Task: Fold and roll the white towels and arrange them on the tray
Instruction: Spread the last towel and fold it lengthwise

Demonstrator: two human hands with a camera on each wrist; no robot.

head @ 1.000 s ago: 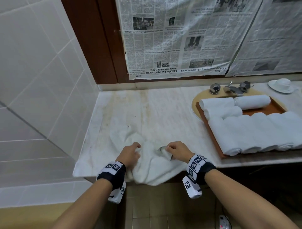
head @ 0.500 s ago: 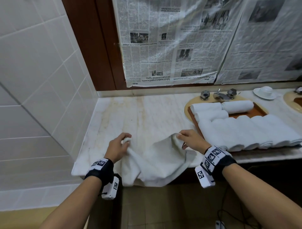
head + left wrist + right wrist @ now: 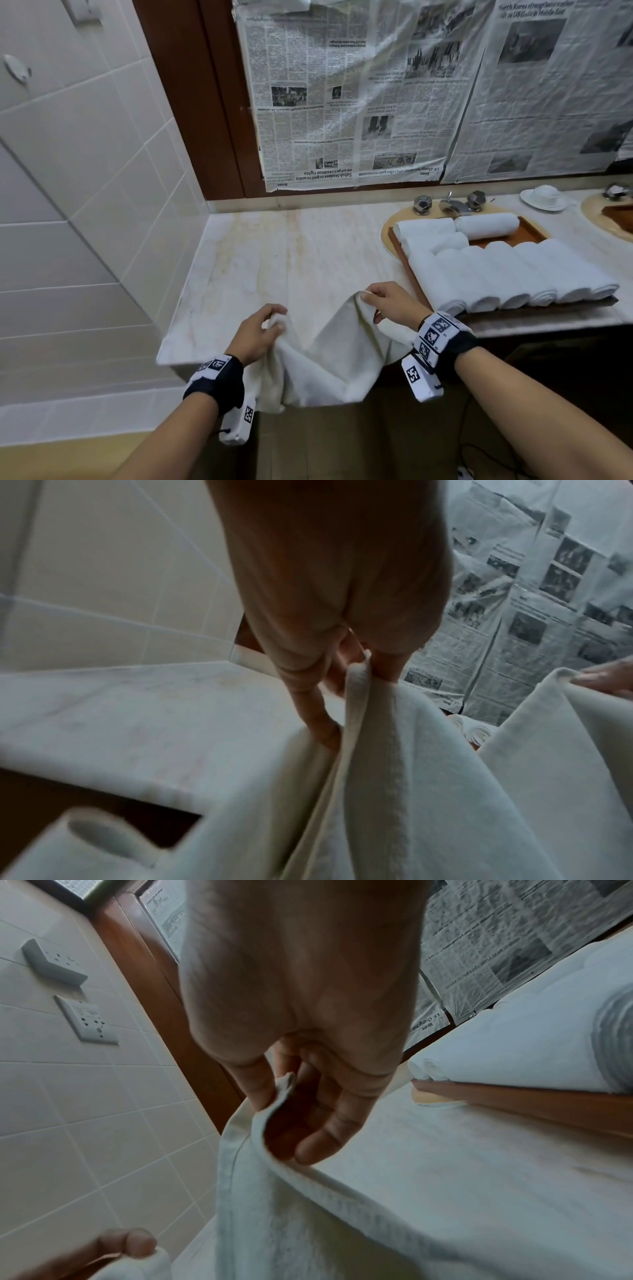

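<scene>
Towel [image 3: 329,359] hung between the two hands at the near edge of the counter [image 3: 274,260], slack in the middle and drooping over the edge toward the floor. Its top hem ran side to side, left hand to right hand, roughly along the counter's front edge, so the long axis of the held edge lay across the person's body rather than away from it.

The left hand [image 3: 257,332] gripped one corner, bunched in curled fingers; the left wrist view showed the hem pinched between thumb and fingers [image 3: 356,674]. The right hand [image 3: 390,305] pinched the other corner between thumb and forefinger, the remaining fingers loosely curled beneath, as the right wrist view showed [image 3: 284,1088]. The right hand sat a little higher and farther over the counter than the left.

The tray [image 3: 534,233] lay off to the right, near the right hand but apart from it, already carrying a row of rolls [image 3: 507,274] with their long axes pointing away from the person, and more rolls lying crosswise behind them. The bare stretch of counter lay straight ahead of both hands.

Judging from this, the coming move was to spread the towel forward onto that counter, and the right hand was the nearer one for any later placing on the tray.
</scene>
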